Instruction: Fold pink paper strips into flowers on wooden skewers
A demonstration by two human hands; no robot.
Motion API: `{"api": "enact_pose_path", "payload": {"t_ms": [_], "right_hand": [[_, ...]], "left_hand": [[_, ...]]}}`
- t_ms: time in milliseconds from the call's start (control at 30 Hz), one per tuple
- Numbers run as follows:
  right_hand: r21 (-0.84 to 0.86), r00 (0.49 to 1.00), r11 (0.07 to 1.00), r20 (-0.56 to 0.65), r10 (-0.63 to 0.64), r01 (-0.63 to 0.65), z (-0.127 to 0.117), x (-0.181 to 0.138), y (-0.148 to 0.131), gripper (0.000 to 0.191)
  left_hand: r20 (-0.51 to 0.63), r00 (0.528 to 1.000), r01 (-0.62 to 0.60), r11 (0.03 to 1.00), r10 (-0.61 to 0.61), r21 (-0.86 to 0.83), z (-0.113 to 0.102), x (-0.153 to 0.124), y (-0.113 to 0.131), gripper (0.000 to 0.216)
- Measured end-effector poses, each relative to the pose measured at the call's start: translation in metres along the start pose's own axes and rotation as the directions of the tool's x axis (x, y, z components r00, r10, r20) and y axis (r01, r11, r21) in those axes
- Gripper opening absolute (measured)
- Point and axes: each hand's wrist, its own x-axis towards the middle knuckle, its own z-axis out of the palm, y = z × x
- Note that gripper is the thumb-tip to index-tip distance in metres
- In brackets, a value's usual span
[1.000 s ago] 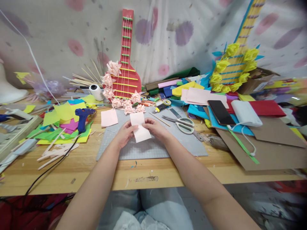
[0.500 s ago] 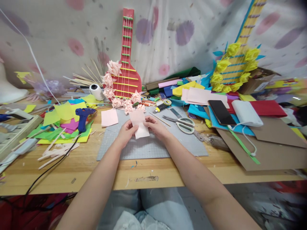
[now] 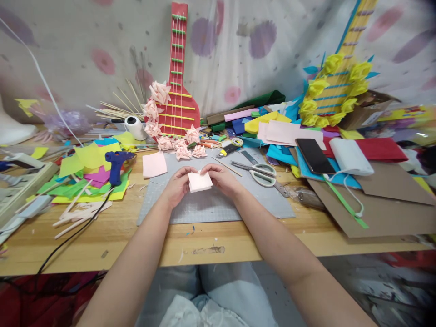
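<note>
A small pale pink piece of paper, folded over on itself, is held above the grey cutting mat. My left hand pinches its left edge, and my right hand grips its upper right side, fingers curled behind. Left of the hands lies a flat stack of pink paper squares. Pink paper flowers sit just beyond the hands, some along the red paper guitar that leans upright against the curtain.
Grey-handled scissors and a yellow-black cutter lie to the right. A blue glue gun rests on coloured paper at the left, its black cable trailing. A phone, white power bank and cardboard occupy the right side.
The pink paper went from a longer, opened strip to a shorter folded piece between both hands. My fingers have closed in around its top. The view has shifted slightly.
</note>
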Motion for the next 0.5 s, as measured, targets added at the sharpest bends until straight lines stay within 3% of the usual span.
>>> {"api": "enact_pose_path", "payload": {"t_ms": [133,300,500], "right_hand": [[-0.042,1.000,0.999,0.005,-0.023,0.023,0.000,0.002,0.003,0.007],[-0.147,0.997,0.987,-0.045,-0.069,0.062,-0.002,0.005,0.006,0.011],[-0.440,0.950,0.870,-0.107,-0.294,0.220,-0.008,0.012,0.015,0.019]], "left_hand": [[0.002,1.000,0.016,1.000,-0.015,-0.021,0.000,0.001,0.002,0.022],[-0.007,0.992,0.128,0.990,-0.129,-0.063,0.001,0.001,0.002,0.037],[-0.113,0.989,0.104,0.987,-0.091,0.119,0.000,0.005,-0.007,0.020]]}}
